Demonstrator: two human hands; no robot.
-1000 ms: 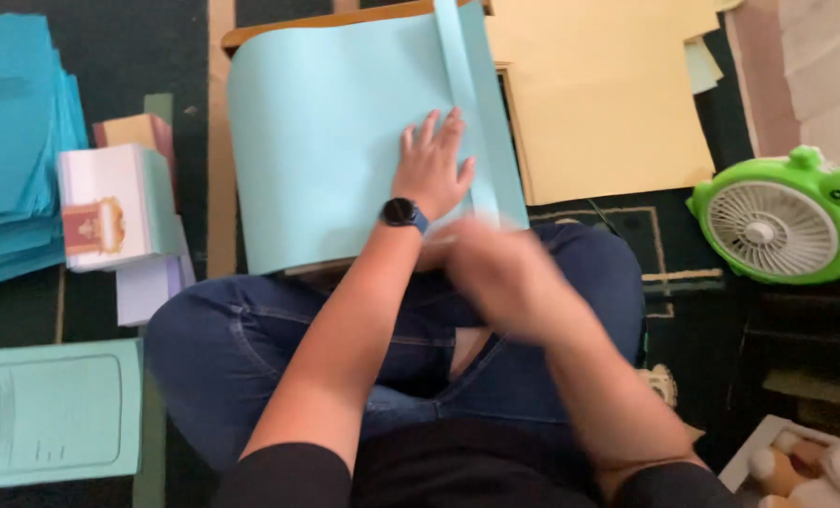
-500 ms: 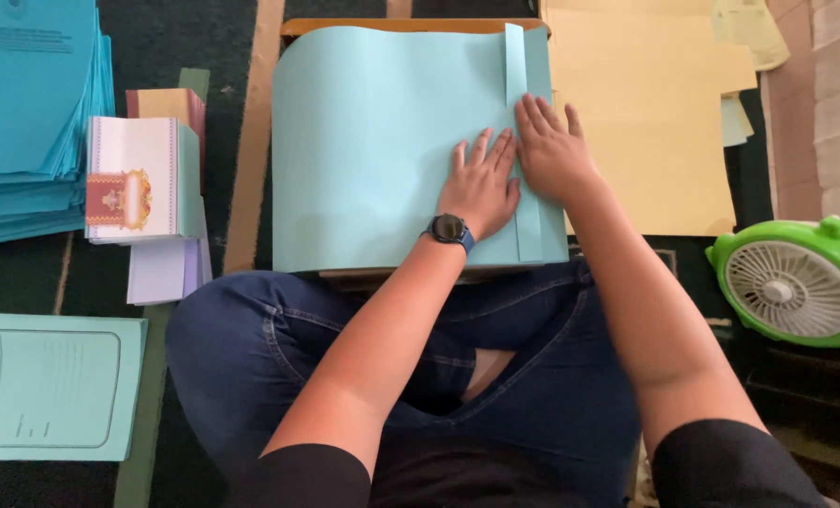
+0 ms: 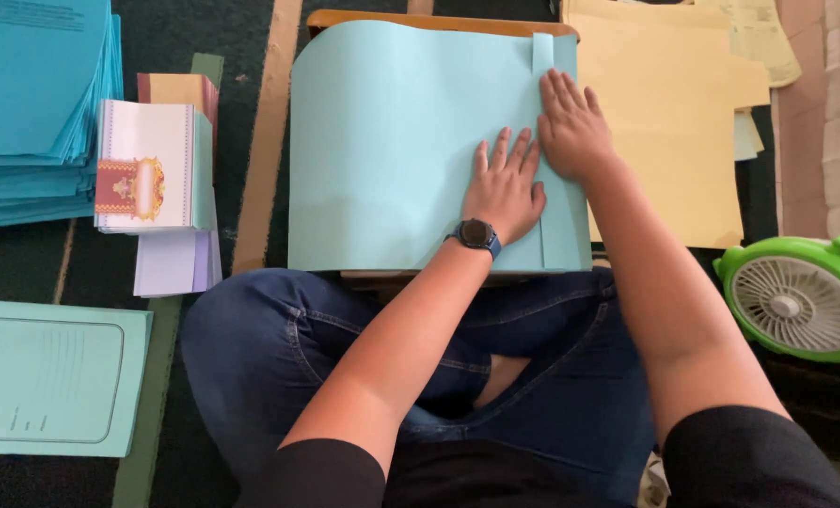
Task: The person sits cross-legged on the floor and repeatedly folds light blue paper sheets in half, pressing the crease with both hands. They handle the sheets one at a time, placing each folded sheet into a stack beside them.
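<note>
I see both hands flat on a large light-blue sheet [image 3: 392,150] that lies on a small wooden worktop [image 3: 439,21] just beyond my crossed legs in jeans [image 3: 279,348]. The left hand [image 3: 505,188], with a dark watch [image 3: 477,235] at the wrist, lies palm down with fingers spread near the sheet's right side, gripping nothing; it seems to pin the paper so it cannot slide. The right hand [image 3: 572,127] is also open and flat, fingers together, pressing on a narrow folded strip [image 3: 559,216] that runs along the sheet's right edge from far to near. I judge the pressure there is meant to flatten the fold into a crease.

To the right, touching the sheet's edge, lie pale yellow sheets [image 3: 669,122], partly tucked under one another. Near right stands a small green fan [image 3: 798,299] on the floor. To the far left is a tall stack of darker blue sheets [image 3: 34,103], and beside it a pile of white booklets [image 3: 147,169] with a red and gold emblem. At the near left lies 1 printed light-green cover [image 3: 48,376], flat on the dark carpet [image 3: 241,103].
</note>
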